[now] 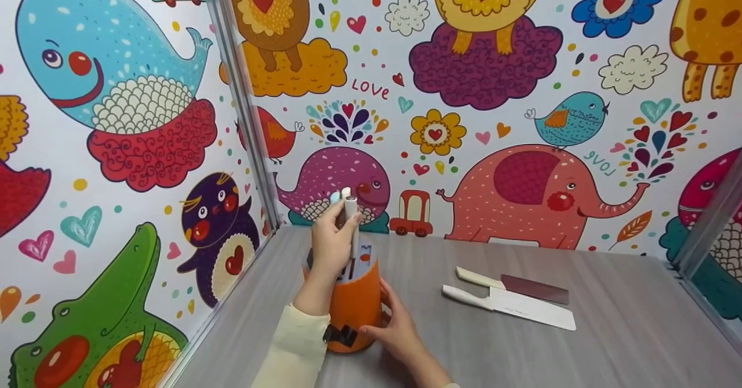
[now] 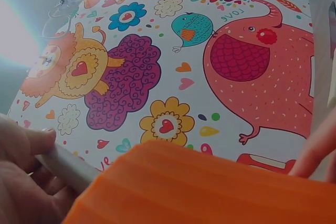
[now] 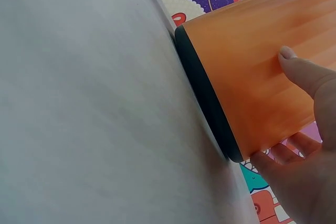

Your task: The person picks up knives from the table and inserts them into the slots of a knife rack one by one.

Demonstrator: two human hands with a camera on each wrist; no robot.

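An orange knife block [image 1: 353, 312] with a dark base stands upright on the table. Over its top, my left hand [image 1: 331, 238] grips the pale grey handle of a knife [image 1: 352, 209], whose lower end reaches down towards the slots. Light blue and cream handle ends show just behind those fingers. In the left wrist view, the left hand [image 2: 26, 169] has its fingers around the grey handle [image 2: 71, 166]. My right hand [image 1: 400, 324] holds the block low on its right side. The right wrist view shows the thumb and fingers of that hand [image 3: 310, 171] spread around the orange wall [image 3: 252, 77].
To the right on the grey table [image 1: 417, 295] lie a white cleaver [image 1: 533, 309] and a knife with a brown blade [image 1: 533, 288], side by side. Walls with printed cartoon animals [image 1: 510, 191] close off the back and left.
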